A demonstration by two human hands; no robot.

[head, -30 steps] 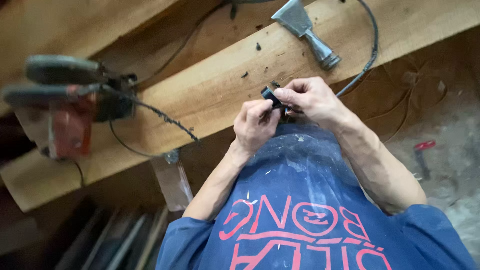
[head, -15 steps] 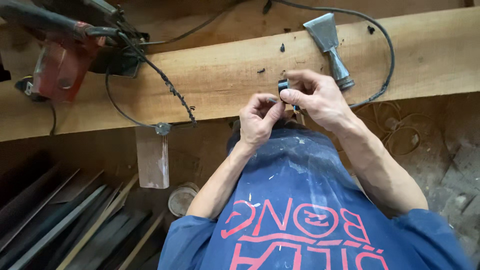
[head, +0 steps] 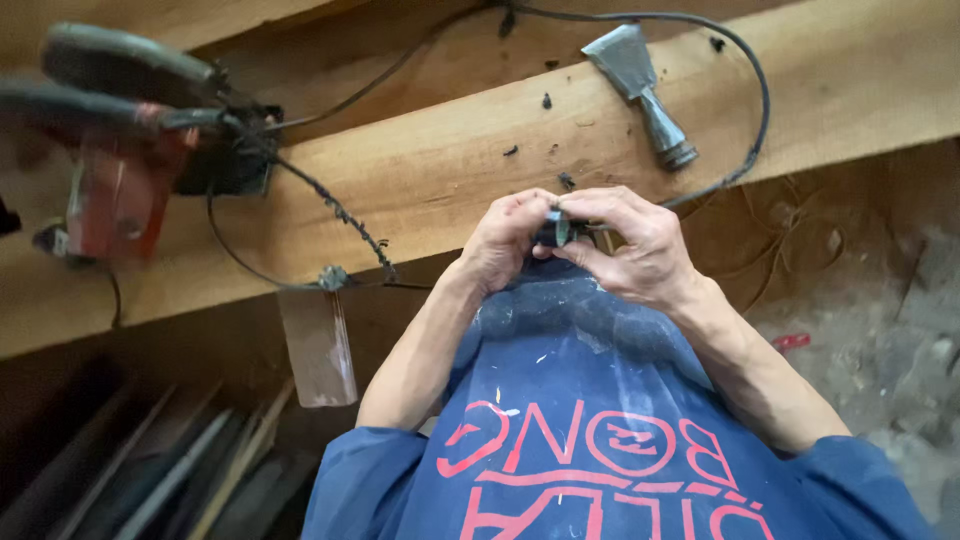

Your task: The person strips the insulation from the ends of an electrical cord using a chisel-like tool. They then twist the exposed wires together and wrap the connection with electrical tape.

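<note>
**Between both hands, a small dark part held over the plank's near edge**

Nearest the camera, at 6 o'clock, is the person's blue paint-flecked shirt, and both forearms rise from it to meet just above the centre of the view. The left hand (head: 505, 245) and right hand (head: 630, 250) pinch a small dark piece (head: 556, 230) between fingertips and thumbs; each grip is narrow and closed on it, the hands touching one another. The piece looks light and rigid, probably metal or hard plastic, small enough to slip out if the pinch relaxes, so the ends that stick out past the fingertips seem the safest places to take it. Most of it is covered by the fingers, and what it is cannot be made out; a pale sliver shows at its middle.

Just beyond the hands runs a wide wooden plank (head: 420, 170), slanting from 8 o'clock up to 2 o'clock. On it, towards 1 o'clock, lies a grey metal hammer head (head: 640, 85) with a short neck, looped by a black cable (head: 745, 90). At 10 o'clock sits a red power tool (head: 120, 190), blurred, its top cut off by the frame edge. A twisted cord (head: 340, 215) runs from it towards the plank's near edge. Below the plank at 7 o'clock, dark strips are too dim to identify.
</note>
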